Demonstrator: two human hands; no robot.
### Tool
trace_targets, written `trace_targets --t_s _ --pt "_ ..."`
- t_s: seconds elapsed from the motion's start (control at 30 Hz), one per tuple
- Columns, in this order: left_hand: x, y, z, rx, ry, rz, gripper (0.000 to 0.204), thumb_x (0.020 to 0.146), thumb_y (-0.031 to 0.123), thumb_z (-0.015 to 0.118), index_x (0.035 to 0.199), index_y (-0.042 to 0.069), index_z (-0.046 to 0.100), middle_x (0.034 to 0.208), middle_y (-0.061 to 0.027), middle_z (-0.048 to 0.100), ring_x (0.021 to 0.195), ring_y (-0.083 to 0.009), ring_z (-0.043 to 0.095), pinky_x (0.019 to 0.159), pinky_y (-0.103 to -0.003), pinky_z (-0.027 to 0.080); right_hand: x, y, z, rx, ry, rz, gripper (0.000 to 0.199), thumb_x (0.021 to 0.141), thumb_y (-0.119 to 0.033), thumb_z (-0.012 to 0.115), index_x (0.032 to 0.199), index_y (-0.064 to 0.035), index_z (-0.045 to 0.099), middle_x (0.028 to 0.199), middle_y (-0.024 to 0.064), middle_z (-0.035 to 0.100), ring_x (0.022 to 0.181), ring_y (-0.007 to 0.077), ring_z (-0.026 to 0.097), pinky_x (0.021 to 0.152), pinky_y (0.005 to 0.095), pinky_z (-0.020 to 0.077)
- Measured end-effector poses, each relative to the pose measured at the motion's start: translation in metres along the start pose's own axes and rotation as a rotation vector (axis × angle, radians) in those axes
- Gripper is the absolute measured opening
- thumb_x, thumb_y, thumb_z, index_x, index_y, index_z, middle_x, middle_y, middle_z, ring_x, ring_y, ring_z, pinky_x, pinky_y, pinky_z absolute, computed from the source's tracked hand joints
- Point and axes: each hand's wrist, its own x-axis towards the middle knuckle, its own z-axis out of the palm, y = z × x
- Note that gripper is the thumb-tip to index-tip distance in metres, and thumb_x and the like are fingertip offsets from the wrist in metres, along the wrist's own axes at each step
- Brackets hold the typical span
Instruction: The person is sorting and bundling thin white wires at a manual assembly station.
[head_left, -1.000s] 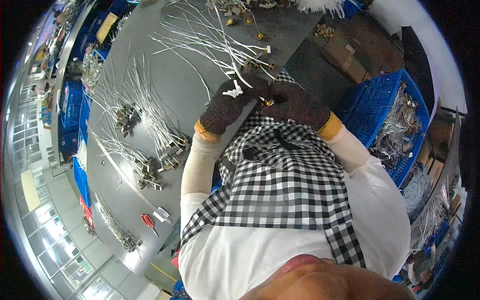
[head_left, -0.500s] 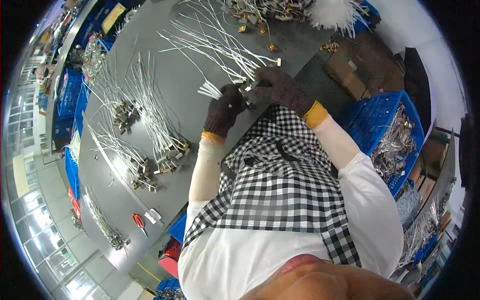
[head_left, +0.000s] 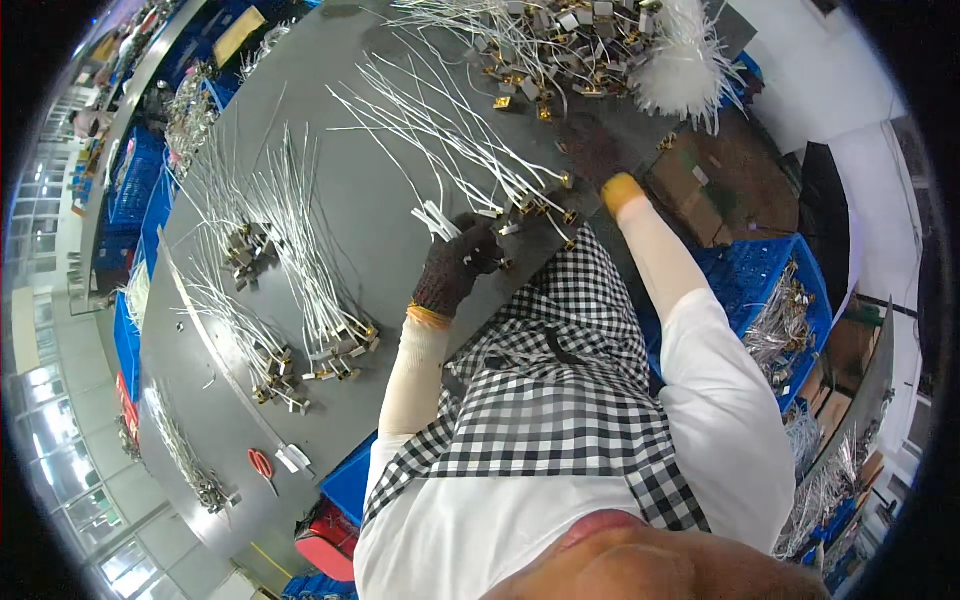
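Observation:
My left hand (head_left: 458, 268), in a dark knitted glove, is closed around a small bunch of short white tubes (head_left: 436, 220) that poke out past the fingers. Beside it on the grey table lies a spread of white wires (head_left: 450, 140) with small metal-and-white end pieces (head_left: 530, 207) near the table edge. My right hand (head_left: 592, 152), gloved alike, reaches over the table's right part, just below a heap of wired parts (head_left: 570, 50) with grey and brass-coloured blocks. Its fingers are dark and blurred, so their grip is hidden.
Several wire bundles (head_left: 310, 250) lie at the left. Scissors with red handles (head_left: 261, 463) and a long pale strip (head_left: 220, 350) rest near the left edge. A white fibrous bundle (head_left: 685, 75) is at the far right. A blue crate (head_left: 815, 300) and cardboard boxes (head_left: 735, 190) stand at right.
My right hand has moved away from the left one, up and right toward the heap. My left hand has lowered slightly, still closed on the white tubes. The view has shifted a little.

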Motion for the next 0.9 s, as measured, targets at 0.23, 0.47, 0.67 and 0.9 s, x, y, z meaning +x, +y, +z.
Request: trace_targets --t_s 0.23,0.47,0.67,0.9 --pt "0.018 0.002 0.029 0.518 -0.084 -0.026 0.041 0.088 0.005 0.064 0.128 0.01 0.055 0.108 -0.01 0.066 0.098 -0.0238 0.066 0.087 -0.034 0.052 -0.102 -0.001 -0.06 -0.146 0.122 -0.175 0.03 0.093 -0.024 0.057 0.116 -0.0045 0.061 0.109 0.0156 0.064 0.097 0.0343 0.061 0.085 0.041 0.0482" --pt "0.072 0.029 0.12 0.317 -0.101 0.436 0.037 0.095 0.017 0.061 0.127 0.001 0.05 0.116 -0.0116 0.065 0.108 -0.0247 0.064 0.095 -0.036 0.053 -0.296 -0.015 -0.07 -0.194 -0.046 -0.12 0.03 0.09 -0.011 0.055 0.119 -0.0091 0.061 0.113 0.0147 0.063 0.103 0.0346 0.06 0.089 0.0442 0.0482" --pt "0.099 0.013 0.134 -1.247 -0.237 -0.233 0.032 0.098 0.023 0.055 0.124 0.003 0.054 0.116 -0.0149 0.063 0.107 -0.0293 0.062 0.095 -0.041 0.053 -0.417 0.007 -0.075 -0.132 0.009 -0.274 0.018 0.093 -0.015 0.055 0.102 -0.0038 0.066 0.084 0.0085 0.065 0.075 0.0268 0.062 0.067 0.0372 0.05" --pt "0.099 0.043 0.015 -1.145 -0.051 -0.066 0.048 0.099 0.029 0.051 0.131 -0.006 0.047 0.129 -0.0221 0.055 0.122 -0.0392 0.052 0.105 -0.05 0.044 -0.435 0.007 -0.081 0.376 -0.21 0.143 0.021 0.077 -0.005 0.064 0.099 -0.0053 0.066 0.093 0.0073 0.066 0.088 0.0227 0.063 0.075 0.0354 0.0514"
